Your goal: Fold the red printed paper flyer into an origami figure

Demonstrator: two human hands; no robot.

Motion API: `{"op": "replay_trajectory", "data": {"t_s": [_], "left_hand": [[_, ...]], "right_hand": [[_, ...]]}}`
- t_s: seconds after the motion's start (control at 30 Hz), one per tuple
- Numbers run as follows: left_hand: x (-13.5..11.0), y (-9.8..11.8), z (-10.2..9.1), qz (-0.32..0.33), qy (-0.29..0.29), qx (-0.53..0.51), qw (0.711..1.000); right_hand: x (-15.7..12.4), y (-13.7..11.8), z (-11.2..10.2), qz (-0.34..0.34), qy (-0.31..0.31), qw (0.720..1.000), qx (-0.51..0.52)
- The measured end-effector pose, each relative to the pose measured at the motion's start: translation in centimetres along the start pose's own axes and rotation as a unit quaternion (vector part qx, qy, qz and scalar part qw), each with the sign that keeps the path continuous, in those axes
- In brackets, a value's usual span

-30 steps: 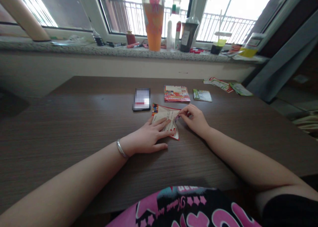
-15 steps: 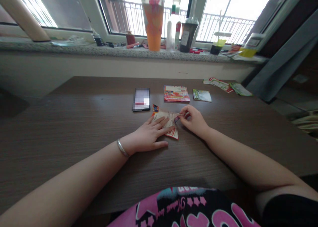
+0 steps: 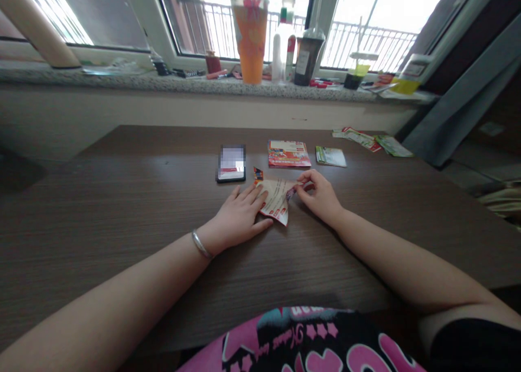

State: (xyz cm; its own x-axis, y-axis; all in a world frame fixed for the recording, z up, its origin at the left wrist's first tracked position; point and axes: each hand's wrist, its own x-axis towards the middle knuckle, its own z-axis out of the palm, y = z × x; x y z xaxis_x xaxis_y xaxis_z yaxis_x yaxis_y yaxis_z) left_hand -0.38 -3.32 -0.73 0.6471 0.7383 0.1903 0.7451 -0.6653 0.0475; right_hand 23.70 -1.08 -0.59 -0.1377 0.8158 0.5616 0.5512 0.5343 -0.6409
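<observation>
On the brown table lies a piece of folded printed paper [image 3: 277, 197], cream with red marks and a colourful corner sticking up at its far left. My left hand [image 3: 241, 214] rests flat with spread fingers, its fingertips over the paper's left edge; a silver bangle circles that wrist. My right hand [image 3: 317, 193] pinches the paper's right corner between thumb and fingers, where a small purple patterned part shows. Beyond my left hand lies a phone [image 3: 231, 163] with a blurred screen. Behind the paper is a red and white printed leaflet stack [image 3: 288, 153].
A smaller green and white packet [image 3: 331, 156] lies right of the leaflets. More printed strips [image 3: 360, 138] are at the table's far right corner. On the granite windowsill [image 3: 134, 81] stand a tall orange drink cup [image 3: 251, 41], a dark cup [image 3: 308, 57] and several bottles.
My left hand has slid a little to the left, uncovering more of the paper's printed face. The paper has shifted slightly, while my right hand keeps its pinch almost in place.
</observation>
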Motion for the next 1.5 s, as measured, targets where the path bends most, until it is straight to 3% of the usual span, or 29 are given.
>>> {"op": "replay_trajectory", "data": {"t_s": [0.13, 0.27, 0.5, 0.73, 1.07, 1.4, 1.5], "left_hand": [[0.1, 0.1, -0.5, 0.002, 0.051, -0.003, 0.999], [0.1, 0.1, -0.6, 0.003, 0.093, -0.021, 0.995], [0.1, 0.0, -0.4, 0.088, 0.189, 0.006, 0.978], [0.3, 0.1, -1.4, 0.068, 0.171, 0.014, 0.983], [0.3, 0.6, -2.3, 0.089, 0.144, 0.001, 0.986], [0.3, 0.4, -2.6, 0.041, 0.191, -0.009, 0.981], [0.3, 0.3, -2.6, 0.032, 0.22, -0.014, 0.975]], "right_hand": [[-0.1, 0.2, 0.2, 0.0, -0.003, 1.0, 0.024], [-0.3, 0.5, 0.4, 0.042, -0.023, 0.995, 0.088], [-0.5, 0.6, 0.8, 0.065, -0.057, 0.987, 0.137], [-0.6, -0.6, 0.2, -0.008, -0.095, 0.993, 0.071], [-0.8, -1.5, -0.2, -0.02, -0.122, 0.99, 0.064], [-0.9, -1.7, -0.9, -0.049, -0.167, 0.979, 0.105], [-1.0, -1.8, -0.6, -0.046, -0.188, 0.979, 0.056]]}}
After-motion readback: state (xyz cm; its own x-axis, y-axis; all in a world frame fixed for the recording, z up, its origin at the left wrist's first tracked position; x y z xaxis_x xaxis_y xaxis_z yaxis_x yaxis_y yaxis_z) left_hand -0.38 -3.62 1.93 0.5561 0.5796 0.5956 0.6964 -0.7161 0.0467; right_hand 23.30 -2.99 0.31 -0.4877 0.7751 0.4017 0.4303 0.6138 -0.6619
